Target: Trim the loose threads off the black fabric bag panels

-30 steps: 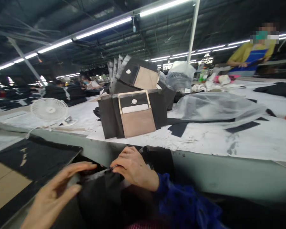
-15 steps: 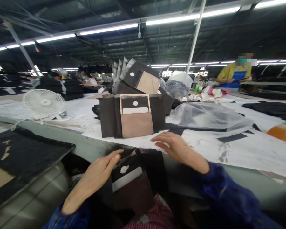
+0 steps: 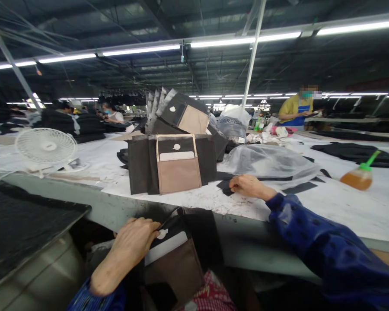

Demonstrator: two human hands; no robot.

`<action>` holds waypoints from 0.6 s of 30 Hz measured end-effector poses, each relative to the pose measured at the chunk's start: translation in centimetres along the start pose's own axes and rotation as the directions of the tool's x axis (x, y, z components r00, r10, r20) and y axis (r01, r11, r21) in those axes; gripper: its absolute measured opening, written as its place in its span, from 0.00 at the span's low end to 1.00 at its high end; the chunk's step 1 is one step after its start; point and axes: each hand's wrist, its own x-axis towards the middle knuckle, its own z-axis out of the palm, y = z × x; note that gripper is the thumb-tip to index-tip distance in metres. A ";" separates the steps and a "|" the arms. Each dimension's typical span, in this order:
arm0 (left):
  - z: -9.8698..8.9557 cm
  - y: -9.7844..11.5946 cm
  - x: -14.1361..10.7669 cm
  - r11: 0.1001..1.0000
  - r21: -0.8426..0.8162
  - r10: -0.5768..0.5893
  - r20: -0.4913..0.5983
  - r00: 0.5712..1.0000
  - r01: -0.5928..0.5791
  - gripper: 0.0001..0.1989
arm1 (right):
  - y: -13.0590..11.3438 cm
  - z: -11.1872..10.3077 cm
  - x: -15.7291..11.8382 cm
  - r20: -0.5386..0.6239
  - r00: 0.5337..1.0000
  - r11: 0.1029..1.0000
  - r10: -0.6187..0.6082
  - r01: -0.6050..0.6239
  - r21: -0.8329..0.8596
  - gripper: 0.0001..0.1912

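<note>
Head view, right grip pinching scrap; left grip curled, holding panel

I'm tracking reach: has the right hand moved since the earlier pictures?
Yes, the right hand moved from below the standing pocket panel to its right, at a dark scrap.

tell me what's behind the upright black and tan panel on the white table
Behind the upright panel, a stack of similar black and tan pieces rises; its lower part is covered and cannot be seen.
</note>
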 end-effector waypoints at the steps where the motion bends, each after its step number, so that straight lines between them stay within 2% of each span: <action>1: 0.2 0.0 0.0 1.000 -0.011 -0.016 -0.005 1.000 0.016 0.16 | 0.1 -0.2 -0.1 -0.011 1.000 0.995 -0.012 0.013 0.095 0.08; 3: 0.6 0.3 0.2 0.998 -0.026 -0.050 -0.008 0.999 0.050 0.21 | 0.1 -0.7 -0.3 -0.048 0.999 0.928 -0.018 0.035 0.371 0.12; 4: 0.9 0.6 0.4 0.998 -0.026 -0.058 -0.014 0.998 0.058 0.22 | 0.0 -0.9 -0.5 -0.065 0.998 0.853 0.004 0.030 0.522 0.14; 6: 1.3 1.5 1.0 0.998 -0.034 -0.062 -0.046 0.997 0.061 0.21 | -0.7 -1.4 -0.8 -0.035 0.996 0.637 0.086 -0.028 0.771 0.12; 7: 1.5 2.0 1.4 0.997 -0.052 -0.063 -0.075 0.995 0.059 0.20 | -1.2 -1.5 -1.1 0.015 0.993 0.508 0.116 -0.072 0.859 0.10; 9: 1.9 2.9 2.1 0.993 -0.099 -0.082 -0.135 0.987 0.069 0.17 | -2.3 -1.7 -1.4 0.122 0.986 0.272 0.115 -0.150 0.950 0.14; 11: 2.2 3.6 2.9 0.986 -0.143 -0.117 -0.187 0.975 0.091 0.15 | -3.1 -1.7 -1.5 0.158 0.983 0.116 0.095 -0.169 0.979 0.14; 13: 2.4 4.0 3.3 0.978 -0.185 -0.135 -0.231 0.963 0.093 0.14 | -3.4 -1.6 -1.4 0.125 0.984 0.022 0.129 -0.129 0.991 0.08; 15: 2.5 4.3 3.5 0.969 -0.236 -0.138 -0.260 0.956 0.076 0.13 | -3.0 -1.5 -0.9 0.071 0.978 -0.034 0.195 -0.066 0.997 0.10; 18: 2.3 4.6 3.3 0.948 -0.316 -0.118 -0.279 0.953 0.025 0.12 | -1.7 -1.5 -0.2 0.005 0.955 -0.043 0.298 0.008 0.999 0.12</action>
